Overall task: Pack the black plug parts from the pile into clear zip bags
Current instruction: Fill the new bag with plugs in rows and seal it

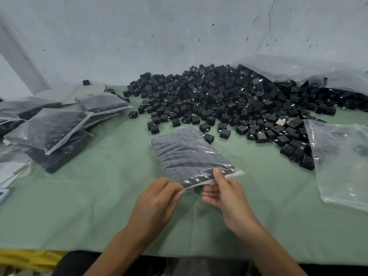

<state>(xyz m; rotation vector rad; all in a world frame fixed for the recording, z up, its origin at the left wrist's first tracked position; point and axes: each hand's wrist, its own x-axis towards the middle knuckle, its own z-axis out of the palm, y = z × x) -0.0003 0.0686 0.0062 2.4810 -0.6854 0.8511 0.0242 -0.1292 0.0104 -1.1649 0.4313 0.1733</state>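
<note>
A clear zip bag (187,154) filled with rows of black plug parts lies on the green table in front of me. My left hand (159,198) pinches the near left corner of its zip edge. My right hand (223,190) grips the same edge further right, thumb on top and fingers underneath. A big pile of loose black plug parts (229,100) spreads across the back and right of the table, just beyond the bag.
Several filled zip bags (51,128) are stacked at the left. Empty clear bags (342,160) lie at the right edge, over some loose parts. A large plastic sack (310,70) sits behind the pile against the wall. The green table (103,196) has its front edge near me.
</note>
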